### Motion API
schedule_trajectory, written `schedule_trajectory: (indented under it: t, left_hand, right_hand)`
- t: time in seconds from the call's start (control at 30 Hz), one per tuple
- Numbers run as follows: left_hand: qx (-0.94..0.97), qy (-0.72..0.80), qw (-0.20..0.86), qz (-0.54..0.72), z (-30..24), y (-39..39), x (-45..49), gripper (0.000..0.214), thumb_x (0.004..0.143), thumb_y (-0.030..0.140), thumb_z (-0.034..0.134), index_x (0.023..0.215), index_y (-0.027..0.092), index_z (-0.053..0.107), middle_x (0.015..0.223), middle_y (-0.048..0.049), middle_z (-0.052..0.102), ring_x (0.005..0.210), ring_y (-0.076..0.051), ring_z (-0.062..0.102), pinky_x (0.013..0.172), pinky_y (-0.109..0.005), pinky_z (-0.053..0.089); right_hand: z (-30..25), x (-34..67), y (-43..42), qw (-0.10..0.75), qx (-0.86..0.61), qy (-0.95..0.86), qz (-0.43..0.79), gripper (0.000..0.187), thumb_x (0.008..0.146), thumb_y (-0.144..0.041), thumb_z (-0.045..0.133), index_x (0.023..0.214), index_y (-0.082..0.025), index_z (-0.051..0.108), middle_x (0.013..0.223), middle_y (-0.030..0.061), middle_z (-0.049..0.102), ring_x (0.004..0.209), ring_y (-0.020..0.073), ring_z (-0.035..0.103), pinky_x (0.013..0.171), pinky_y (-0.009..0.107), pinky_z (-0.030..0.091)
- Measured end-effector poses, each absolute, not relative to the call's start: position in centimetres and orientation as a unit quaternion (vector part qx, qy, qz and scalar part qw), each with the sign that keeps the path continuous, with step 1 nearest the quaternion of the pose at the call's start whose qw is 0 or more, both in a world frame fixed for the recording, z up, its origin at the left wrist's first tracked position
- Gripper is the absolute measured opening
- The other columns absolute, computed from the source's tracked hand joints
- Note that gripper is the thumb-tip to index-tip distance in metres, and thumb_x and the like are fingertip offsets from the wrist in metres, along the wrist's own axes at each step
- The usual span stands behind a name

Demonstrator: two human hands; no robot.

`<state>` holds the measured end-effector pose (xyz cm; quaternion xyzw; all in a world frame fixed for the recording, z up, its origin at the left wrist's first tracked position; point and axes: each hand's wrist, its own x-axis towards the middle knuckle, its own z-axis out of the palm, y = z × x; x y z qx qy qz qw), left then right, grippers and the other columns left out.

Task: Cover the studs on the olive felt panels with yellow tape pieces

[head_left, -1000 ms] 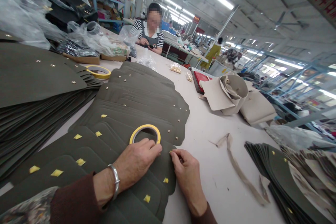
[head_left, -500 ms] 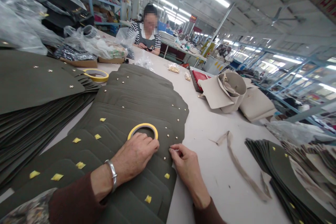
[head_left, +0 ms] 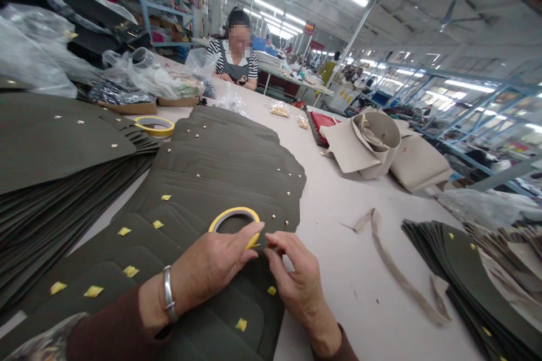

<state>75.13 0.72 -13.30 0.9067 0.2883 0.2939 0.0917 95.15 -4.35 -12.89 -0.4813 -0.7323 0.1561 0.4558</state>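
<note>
My left hand (head_left: 215, 265) rests on overlapping dark olive cut panels (head_left: 220, 180), its fingers closed on the near edge of a yellow tape roll (head_left: 235, 218). Beside it, my right hand (head_left: 296, 282) has its fingertips pinched together at the tape's end, right by the left thumb. Small yellow tape squares (head_left: 124, 231) mark the nearer panels. Brass studs (head_left: 274, 216) dot the farther ones.
A tall stack of olive panels (head_left: 55, 158) lies at left, and another stack (head_left: 466, 276) at right. A second tape roll (head_left: 154, 126), plastic bags (head_left: 144, 70), beige pieces (head_left: 372, 146) and a beige strip (head_left: 393, 271) sit on the white table (head_left: 339, 208). A person (head_left: 235, 56) works at the far end.
My left hand has shifted its fingers onto the tape roll's edge. My right hand moved in to meet it at the tape end. The view dipped slightly.
</note>
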Motion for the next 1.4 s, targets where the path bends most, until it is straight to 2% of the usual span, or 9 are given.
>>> schedule_trajectory:
  t: [0.17,0.33,0.43,0.5,0.57,0.77,0.93,1.2,1.4]
  left_hand:
    - [0.911,0.281,0.098,0.287,-13.4,0.3,75.6,0.035,0.1,0.021,0.045,0.133,0.018,0.035,0.092,-0.0037,0.075,0.074,-0.017,0.074,0.062,-0.022,0.056]
    - [0.913,0.262,0.127,0.287,-13.4,0.0,75.9,0.022,0.101,0.018,0.039,0.123,0.021,0.041,0.094,-0.002,0.073,0.079,-0.016,0.073,0.064,-0.023,0.053]
    - [0.914,0.271,0.126,0.275,-13.2,0.0,75.9,0.015,0.1,0.016,0.036,0.105,0.021,0.05,0.085,-0.0002,0.068,0.073,-0.015,0.069,0.062,-0.024,0.05]
    - [0.917,0.276,0.113,0.264,-13.0,0.1,75.8,0.02,0.1,0.015,0.035,0.092,0.021,0.053,0.076,0.0009,0.062,0.064,-0.015,0.064,0.055,-0.024,0.045]
    - [0.92,0.27,0.099,0.266,-12.9,0.0,75.9,0.026,0.099,0.013,0.033,0.086,0.021,0.053,0.072,0.0015,0.058,0.059,-0.014,0.059,0.052,-0.024,0.04]
    - [0.92,0.234,0.1,0.299,-12.8,-1.2,76.4,0.024,0.096,0.01,0.037,0.084,0.021,0.053,0.071,0.0016,0.055,0.057,-0.014,0.053,0.051,-0.027,0.036]
    - [0.924,0.301,0.059,0.23,-13.6,-0.7,76.1,0.015,0.097,0.014,0.046,0.085,0.021,0.053,0.077,0.0001,0.058,0.068,-0.019,0.054,0.059,-0.031,0.038]
    - [0.924,0.344,0.06,0.158,-13.4,0.1,76.2,0.01,0.094,0.014,0.055,0.088,0.021,0.056,0.085,-0.0014,0.06,0.079,-0.023,0.051,0.069,-0.036,0.038]
    - [0.925,0.338,0.072,0.156,-13.1,0.0,76.1,0.01,0.094,0.012,0.053,0.09,0.021,0.056,0.086,-0.002,0.059,0.081,-0.023,0.05,0.071,-0.036,0.037]
  right_hand:
    - [-13.0,94.7,-4.3,0.448,-0.457,-0.754,0.149,0.021,0.09,-0.01,0.055,0.102,-0.022,0.068,0.095,0.0062,0.072,0.087,0.0174,0.067,0.079,0.029,0.056]
    - [-13.2,94.5,-4.4,0.438,-0.455,-0.771,0.084,0.018,0.088,-0.009,0.053,0.085,-0.021,0.065,0.075,0.004,0.069,0.069,0.0159,0.064,0.066,0.026,0.052]
    - [-13.3,94.3,-4.7,0.43,-0.468,-0.771,0.036,0.018,0.085,-0.008,0.052,0.08,-0.02,0.064,0.069,0.0027,0.067,0.062,0.015,0.062,0.061,0.025,0.049]
    - [-13.1,94.1,-4.9,0.434,-0.483,-0.76,0.037,0.017,0.083,-0.009,0.053,0.078,-0.02,0.065,0.067,0.0019,0.067,0.059,0.0143,0.061,0.058,0.024,0.048]
    - [-13.0,93.8,-5.1,0.443,-0.522,-0.722,0.101,0.015,0.081,-0.012,0.055,0.074,-0.02,0.065,0.064,0.0008,0.066,0.055,0.0132,0.06,0.055,0.023,0.047]
    - [-12.8,94.9,-4.2,0.475,-0.622,-0.465,0.414,0.013,0.074,-0.03,0.065,0.068,-0.018,0.062,0.051,-0.0032,0.061,0.045,0.0117,0.058,0.047,0.022,0.048]
    - [-13.0,97.0,-3.6,0.397,-0.634,-0.418,0.515,0.024,0.065,-0.037,0.074,0.069,-0.014,0.066,0.051,-0.0019,0.061,0.044,0.0105,0.056,0.047,0.023,0.053]
    - [-13.4,96.0,-3.9,0.317,-0.671,-0.538,0.399,0.019,0.077,-0.032,0.061,0.07,-0.016,0.068,0.053,-0.0024,0.059,0.047,0.0113,0.053,0.045,0.021,0.047]
    - [-13.4,95.6,-3.6,0.285,-0.677,-0.615,0.287,0.019,0.079,-0.027,0.056,0.066,-0.019,0.066,0.055,-0.0012,0.06,0.049,0.0132,0.054,0.047,0.022,0.042]
